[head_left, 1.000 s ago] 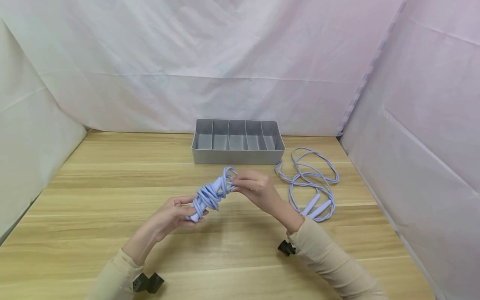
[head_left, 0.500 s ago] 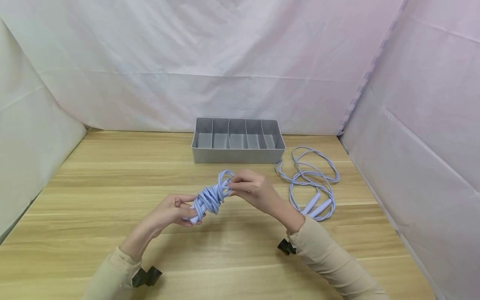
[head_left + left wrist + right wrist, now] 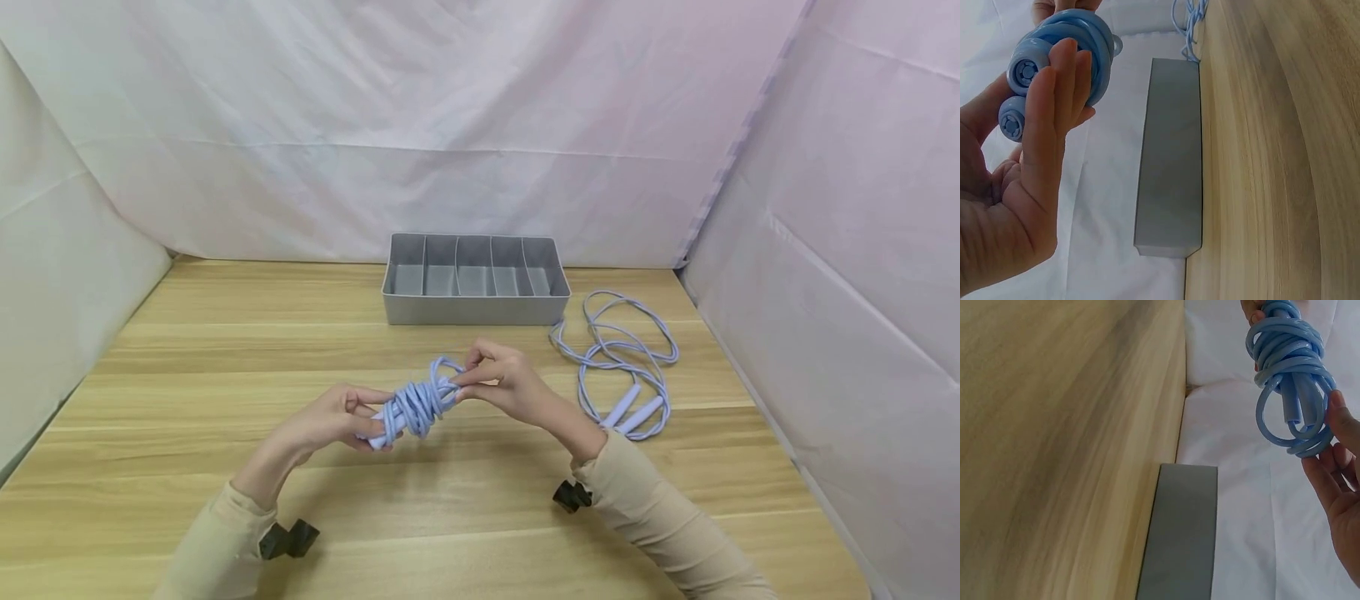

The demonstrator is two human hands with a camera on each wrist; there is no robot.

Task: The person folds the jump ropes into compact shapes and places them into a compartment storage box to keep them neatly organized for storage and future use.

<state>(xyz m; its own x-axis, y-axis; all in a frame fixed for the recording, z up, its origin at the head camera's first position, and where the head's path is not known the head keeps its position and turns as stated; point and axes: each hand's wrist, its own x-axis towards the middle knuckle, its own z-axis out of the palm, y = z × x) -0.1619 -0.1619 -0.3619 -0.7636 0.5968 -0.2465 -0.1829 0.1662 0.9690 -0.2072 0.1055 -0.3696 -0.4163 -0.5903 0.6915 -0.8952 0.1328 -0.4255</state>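
Wooden surface (image 3: 225, 375) under everything. Grey box (image 3: 477, 312), five compartments, at back, unmoved. Loose jump rope (image 3: 622, 407) lies right and forward of box, likewise unmoved. Left hand (image 3: 330, 421) grips handle-end of wound jump rope (image 3: 416, 408), held above surface in front of box. Right hand (image 3: 513, 387) pinches end loops (image 3: 1310, 447). Past second: wound jump rope dips, tilts flatter; right fingers more parted. Coils look secure; work seems centred on loops.

Left hand (image 3: 336, 421) gripping, right hand (image 3: 516, 387) pinching, 2 arms (image 3: 667, 521) angled inward.
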